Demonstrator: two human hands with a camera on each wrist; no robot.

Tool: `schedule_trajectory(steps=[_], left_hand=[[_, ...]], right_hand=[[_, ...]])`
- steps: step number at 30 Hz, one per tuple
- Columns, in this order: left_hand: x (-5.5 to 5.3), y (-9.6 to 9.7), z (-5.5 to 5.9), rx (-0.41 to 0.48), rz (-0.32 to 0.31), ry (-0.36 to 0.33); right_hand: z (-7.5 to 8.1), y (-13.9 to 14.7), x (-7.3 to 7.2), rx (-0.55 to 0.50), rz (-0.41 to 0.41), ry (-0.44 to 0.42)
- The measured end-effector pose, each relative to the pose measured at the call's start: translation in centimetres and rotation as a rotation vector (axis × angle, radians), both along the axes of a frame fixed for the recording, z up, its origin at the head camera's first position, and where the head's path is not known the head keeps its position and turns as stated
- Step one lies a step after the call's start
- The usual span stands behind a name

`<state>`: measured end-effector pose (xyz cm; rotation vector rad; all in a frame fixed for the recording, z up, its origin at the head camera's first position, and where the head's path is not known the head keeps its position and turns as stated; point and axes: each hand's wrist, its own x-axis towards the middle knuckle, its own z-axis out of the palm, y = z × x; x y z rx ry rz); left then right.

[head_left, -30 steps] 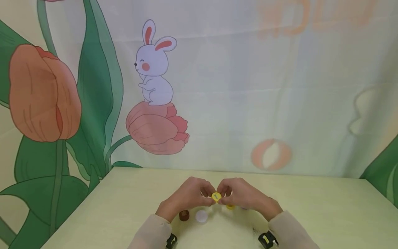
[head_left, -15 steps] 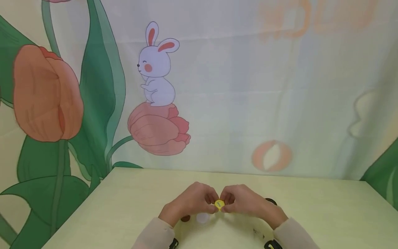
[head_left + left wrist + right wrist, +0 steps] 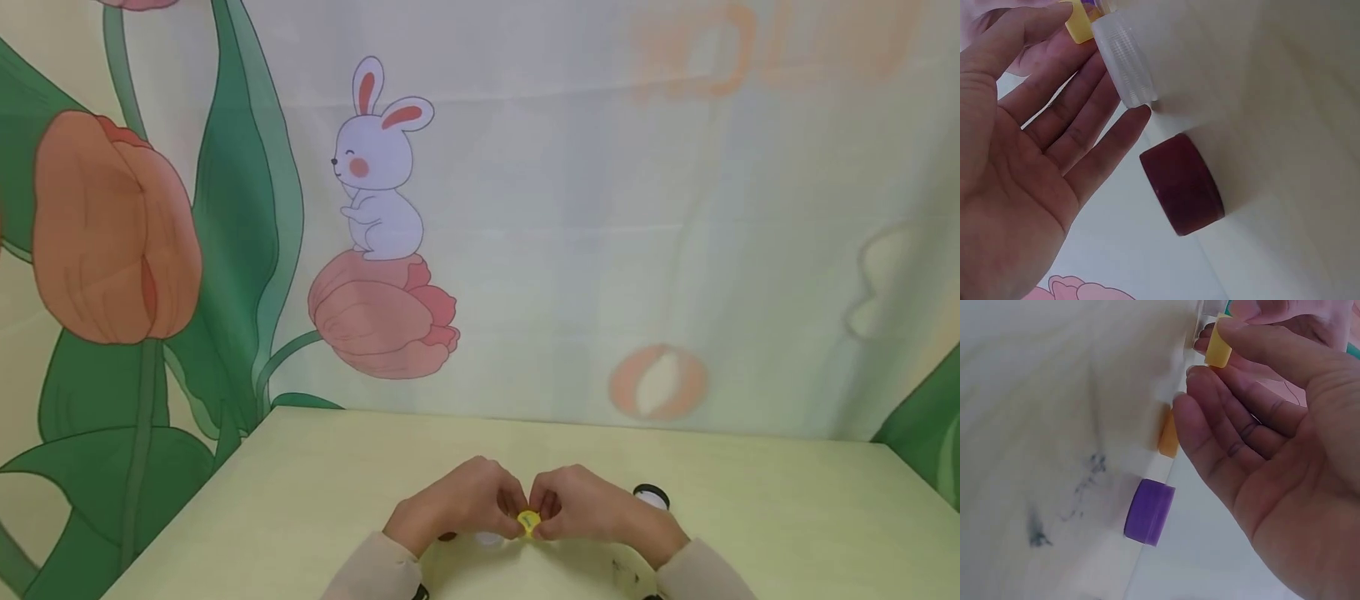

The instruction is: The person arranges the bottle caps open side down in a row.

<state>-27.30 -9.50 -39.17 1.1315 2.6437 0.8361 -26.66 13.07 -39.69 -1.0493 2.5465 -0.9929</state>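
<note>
Between both hands, a small round yellow bottle cap point(image 3: 528, 522) is pinched by thumbs and fingers, its printed top facing up. My left hand point(image 3: 476, 500) holds its left side and my right hand point(image 3: 581, 507) its right side. The left wrist view shows a translucent ridged cap point(image 3: 1124, 59) close by the left fingertips, with a dark red-brown cap point(image 3: 1182, 184) beyond the little finger. In the right wrist view, an orange-yellow cap point(image 3: 1169, 434) is near the right fingertips and a purple cap point(image 3: 1150, 512) stands further off.
A white, black-rimmed round lid or container point(image 3: 651, 497) stands behind the right forearm. Dark marks point(image 3: 1094, 465) are on the pale tabletop point(image 3: 360, 467). Behind the table hangs a printed curtain point(image 3: 540, 250) with a rabbit and tulips.
Both hands have moved down in the head view, toward the person, and slightly right with the yellow cap. The black-rimmed white thing has come into sight behind the right forearm.
</note>
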Motion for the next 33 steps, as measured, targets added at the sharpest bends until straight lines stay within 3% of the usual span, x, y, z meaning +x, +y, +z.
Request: schedule_trajectory(steps=[14,23,29,33], left_hand=[[0.0,0.2,-0.3,-0.06,0.032,0.043],[0.0,0.3,0.2,-0.09,0.032,0.048],[-0.2,-0.3,0.8,-0.046,0.062,-0.005],[-0.7,-0.1,1.3,-0.013,0.072,0.036]], right_hand=[[-0.3,-0.4,0.1,0.047,0.022,0.039],[0.0,-0.3,0.2,0.049,0.013,0.043],[0.8,0.6,0.0,0.031,-0.019,0.041],[1.5,1.1,-0.4,0.004,-0.05,0.075]])
